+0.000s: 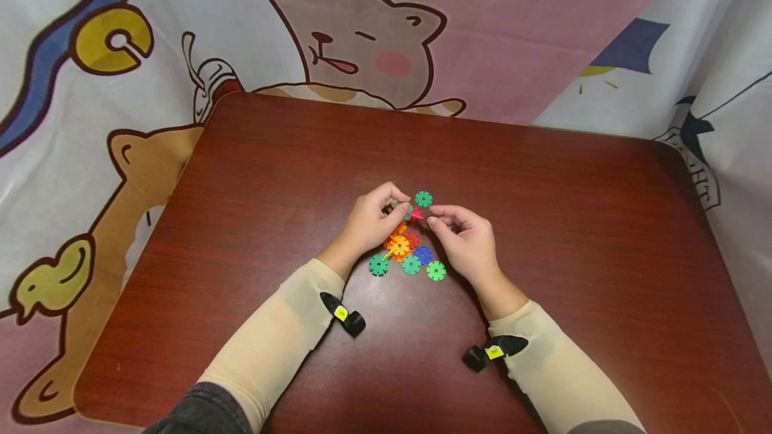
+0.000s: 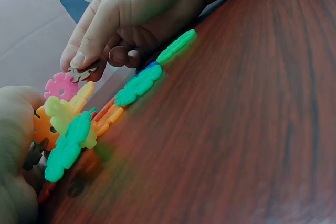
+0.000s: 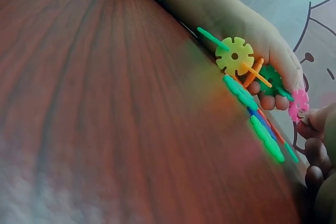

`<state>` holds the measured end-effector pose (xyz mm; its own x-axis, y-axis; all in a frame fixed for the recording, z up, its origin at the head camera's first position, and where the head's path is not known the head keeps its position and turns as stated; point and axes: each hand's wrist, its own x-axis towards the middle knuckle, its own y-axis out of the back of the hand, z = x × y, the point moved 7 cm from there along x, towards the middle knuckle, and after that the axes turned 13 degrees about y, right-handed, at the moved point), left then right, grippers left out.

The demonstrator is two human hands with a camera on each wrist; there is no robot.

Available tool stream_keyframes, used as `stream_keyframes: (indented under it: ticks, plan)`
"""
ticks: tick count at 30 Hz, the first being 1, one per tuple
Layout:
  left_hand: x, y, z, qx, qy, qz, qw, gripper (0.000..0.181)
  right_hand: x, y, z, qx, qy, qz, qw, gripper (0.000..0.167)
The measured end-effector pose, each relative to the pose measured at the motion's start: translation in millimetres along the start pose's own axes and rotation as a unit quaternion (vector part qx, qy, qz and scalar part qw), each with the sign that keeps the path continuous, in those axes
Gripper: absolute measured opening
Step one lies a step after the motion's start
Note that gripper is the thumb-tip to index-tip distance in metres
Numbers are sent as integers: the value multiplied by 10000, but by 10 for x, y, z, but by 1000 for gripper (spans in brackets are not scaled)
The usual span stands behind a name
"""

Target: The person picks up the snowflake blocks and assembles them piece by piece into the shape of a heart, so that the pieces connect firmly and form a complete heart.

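Observation:
My left hand pinches a green interlocking disc with notched edges. A pink notched disc joins onto it, standing at an angle. My right hand pinches a small notched disc between thumb and fingertip, against the pink disc's edge; its colour is hard to tell. Below the left hand, a yellow disc is slotted together with orange and green discs. Whether this cluster connects to the held green disc cannot be made out.
Around the cluster lie loose discs: a blue one, a light green one, another green one and a green one farther back. They lie on a brown wooden table, with a printed cartoon curtain behind.

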<state>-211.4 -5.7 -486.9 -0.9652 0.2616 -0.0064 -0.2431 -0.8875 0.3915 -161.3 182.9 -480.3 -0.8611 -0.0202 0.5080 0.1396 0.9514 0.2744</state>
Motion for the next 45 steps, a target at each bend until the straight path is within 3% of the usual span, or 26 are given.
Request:
stream_keyframes:
  ticks: [10, 26, 35, 40, 45]
  plan:
    - [-1, -22, 8, 3, -59, -89, 9999, 10, 0, 21, 37, 173, -273, -50, 9995, 13]
    - [-11, 1, 18, -50, -156, -37, 9999, 10, -18, -30, 68, 919, -1137, 416, 9884, 17]
    - [-17, 39, -16, -75, -111, 66, 9999, 8, -9, -76, 29, 913, -1133, 197, 9892, 17]
    - [-10, 35, -5, -144, -132, 41, 9998, 7, -36, -73, 24, 1067, -1339, 554, 9837, 19]
    - [-2, 8, 3, -4, 35, -24, 10000, 10, -62, -68, 29, 1163, -1350, 799, 9808, 20]
